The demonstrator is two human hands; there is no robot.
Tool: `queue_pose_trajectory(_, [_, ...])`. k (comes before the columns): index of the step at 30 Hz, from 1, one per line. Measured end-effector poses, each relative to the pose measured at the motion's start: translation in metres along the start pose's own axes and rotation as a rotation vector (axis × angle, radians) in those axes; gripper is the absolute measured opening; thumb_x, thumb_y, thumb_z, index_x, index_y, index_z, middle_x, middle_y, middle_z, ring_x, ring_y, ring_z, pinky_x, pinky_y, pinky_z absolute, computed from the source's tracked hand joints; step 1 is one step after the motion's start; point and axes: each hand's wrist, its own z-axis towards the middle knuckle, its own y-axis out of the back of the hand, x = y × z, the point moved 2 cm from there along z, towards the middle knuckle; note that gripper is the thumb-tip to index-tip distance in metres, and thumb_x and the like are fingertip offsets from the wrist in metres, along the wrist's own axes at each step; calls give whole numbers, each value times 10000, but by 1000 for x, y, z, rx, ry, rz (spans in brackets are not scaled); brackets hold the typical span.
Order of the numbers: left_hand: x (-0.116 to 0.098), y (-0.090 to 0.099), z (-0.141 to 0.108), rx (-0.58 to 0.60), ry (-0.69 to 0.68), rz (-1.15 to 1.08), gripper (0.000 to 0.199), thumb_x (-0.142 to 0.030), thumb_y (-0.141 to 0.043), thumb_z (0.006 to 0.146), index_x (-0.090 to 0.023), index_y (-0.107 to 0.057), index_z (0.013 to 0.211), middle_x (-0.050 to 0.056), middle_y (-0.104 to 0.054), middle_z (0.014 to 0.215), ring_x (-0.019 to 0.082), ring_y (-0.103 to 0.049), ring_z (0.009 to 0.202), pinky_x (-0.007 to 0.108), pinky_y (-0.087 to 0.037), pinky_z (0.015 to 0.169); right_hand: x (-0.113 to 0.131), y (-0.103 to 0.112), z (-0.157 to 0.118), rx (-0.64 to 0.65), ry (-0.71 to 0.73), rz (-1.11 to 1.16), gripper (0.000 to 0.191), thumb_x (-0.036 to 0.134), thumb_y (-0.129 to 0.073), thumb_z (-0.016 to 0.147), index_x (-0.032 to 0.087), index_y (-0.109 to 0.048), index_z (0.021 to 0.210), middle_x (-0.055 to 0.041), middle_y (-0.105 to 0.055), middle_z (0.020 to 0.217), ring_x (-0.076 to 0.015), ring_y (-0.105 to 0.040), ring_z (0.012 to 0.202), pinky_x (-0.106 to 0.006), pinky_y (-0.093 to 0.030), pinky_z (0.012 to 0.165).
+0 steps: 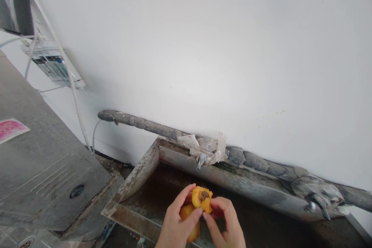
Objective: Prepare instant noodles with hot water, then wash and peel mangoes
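Note:
Over the long metal trough sink [138,217], both hands are on a torn-open apricot [197,197] with orange flesh. Its brown pit [205,195] shows in the middle. My left hand [177,221] is closed around the fruit's left side, thumb pressed at its lower edge. More yellow-orange fruit [194,233] shows beneath that thumb, lying against the palm; whether it is one piece or two I cannot tell. My right hand [226,221] pinches the fruit's ragged right side between thumb and fingers. Some fingertips are hidden behind the flesh.
Along the white wall [203,66] runs a grey wrapped pipe [157,128]. A tap [201,160] with torn plastic around it juts over the sink's back edge, and another tap [321,205] is at the right. A metal cabinet [26,178] stands on the left.

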Motion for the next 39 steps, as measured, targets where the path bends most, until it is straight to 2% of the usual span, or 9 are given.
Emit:
queue_pose_trajectory(7, [0,3,2,-39,-9,46,461,-239,-664,657,-178,-556,1101,74,-646,1055,223,-581,981,288,-442,889,-3,-7,0,0,-25,21,163,221,-620,734,236,-596,894,-57,-589,843,-187,-564,700,-271,-500,592])
queue_pose_trajectory(12, [-2,3,3,-87,-13,59,430,-229,-676,633,-175,-582,1049,69,-658,1036,225,-587,975,273,-465,864,-3,-15,1,-108,-124,151,158,309,-620,738,212,-609,862,-68,-590,836,-200,-565,725,-286,-497,623])
queue_pose_trajectory(20, [-5,3,6,-116,-14,55,428,-224,-652,641,-170,-564,1056,77,-649,1045,228,-587,978,293,-454,889,-16,-17,0,-55,-233,214,223,300,-670,706,212,-574,888,-57,-608,822,-199,-582,724,-284,-505,632])
queue_pose_trajectory(24, [-6,1,5,-167,-55,77,413,-232,-662,621,-189,-592,1026,63,-654,1032,226,-590,967,278,-461,872,-18,-17,3,1,-183,157,211,293,-641,729,213,-590,917,-67,-617,853,-203,-591,737,-281,-506,630])
queue_pose_trajectory(28, [-3,1,6,-259,-133,103,368,-246,-664,619,-214,-614,983,49,-666,989,220,-606,919,276,-471,848,-16,-17,5,-6,-142,119,182,292,-644,722,229,-635,892,-61,-631,848,-194,-594,717,-265,-503,631])
queue_pose_trajectory(30, [-2,1,8,-242,-122,125,377,-238,-666,616,-211,-607,987,55,-667,987,222,-610,913,280,-473,848,-17,-18,6,-10,-159,137,173,314,-646,719,225,-648,868,-64,-635,835,-199,-597,717,-267,-503,639])
queue_pose_trajectory(33, [-1,1,11,-208,-88,126,387,-221,-651,620,-190,-589,1001,72,-667,988,223,-614,912,284,-479,841,-21,-18,5,-2,-252,220,210,375,-633,729,214,-645,862,-63,-640,802,-187,-594,647,-266,-505,592])
queue_pose_trajectory(36, [0,0,13,-228,-80,88,367,-210,-629,626,-174,-581,988,79,-676,956,217,-621,888,279,-491,805,-26,-19,6,13,-384,354,262,417,-633,730,202,-632,880,-37,-629,691,-150,-553,513,-250,-481,495])
queue_pose_trajectory(39, [2,-1,15,-217,-73,58,369,-225,-631,628,-165,-577,988,82,-680,928,215,-624,866,278,-495,782,-25,-19,9,27,-479,537,274,421,-645,727,184,-631,863,-14,-595,611,-136,-530,495,-243,-465,481])
